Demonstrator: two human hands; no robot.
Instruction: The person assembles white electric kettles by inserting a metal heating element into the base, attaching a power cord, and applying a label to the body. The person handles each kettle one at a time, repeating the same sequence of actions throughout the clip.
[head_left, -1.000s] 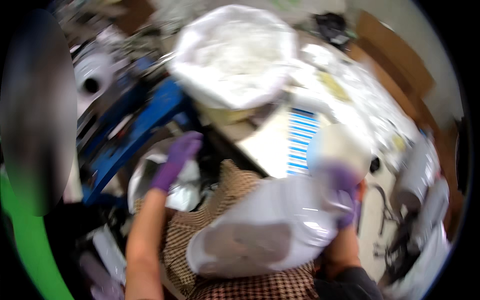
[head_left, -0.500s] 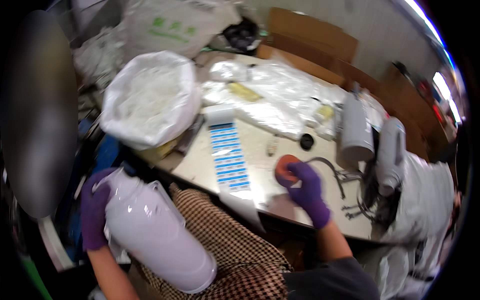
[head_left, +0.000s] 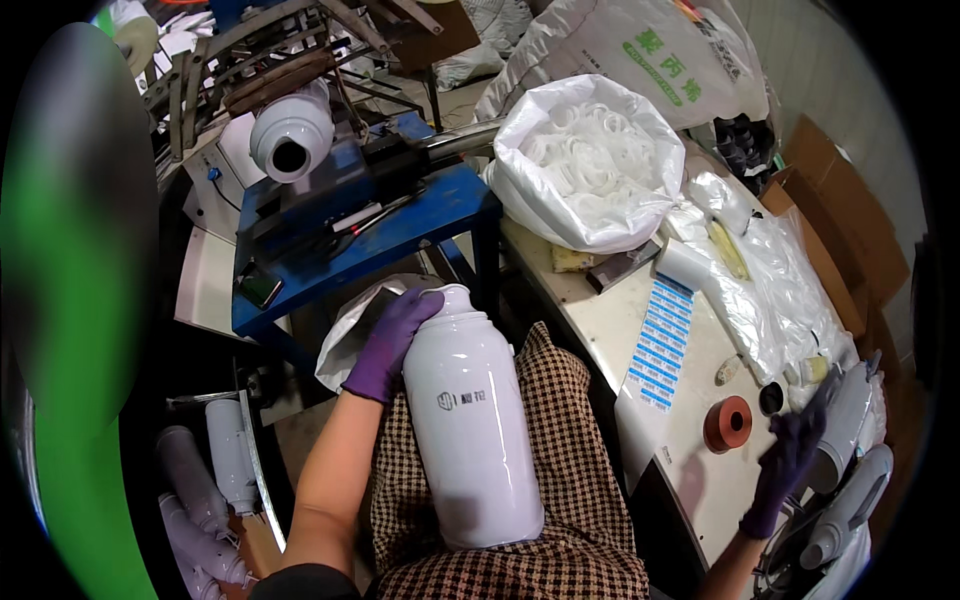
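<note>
A pale lilac-white flask body (head_left: 470,430) stands upright on my lap against a checked apron, its narrower neck at the top. My left hand (head_left: 395,340), in a purple glove, is closed around the shoulder by that neck. At the right, my purple-gloved right hand (head_left: 785,460) is over the table's edge with its fingers stretched out, holding nothing I can see. Just beyond it lie a grey flask body (head_left: 848,425) and a grey handled container (head_left: 850,505). Left of that hand, a red-brown round piece with a hole (head_left: 728,424) sits on the table (head_left: 615,330), near a black cap (head_left: 771,398).
A white sack of clear plastic rings (head_left: 590,235) stands at the table's far end. A blue-striped label strip (head_left: 660,340) and clear plastic bags (head_left: 750,290) lie nearby. Left are a blue bench (head_left: 370,250) carrying another flask body (head_left: 292,130), and several flask bodies (head_left: 230,455) below.
The view has swung left. My right hand has let go of the red-brown round piece and moved right, toward the grey flask. The flask in my left hand now stands more upright.
</note>
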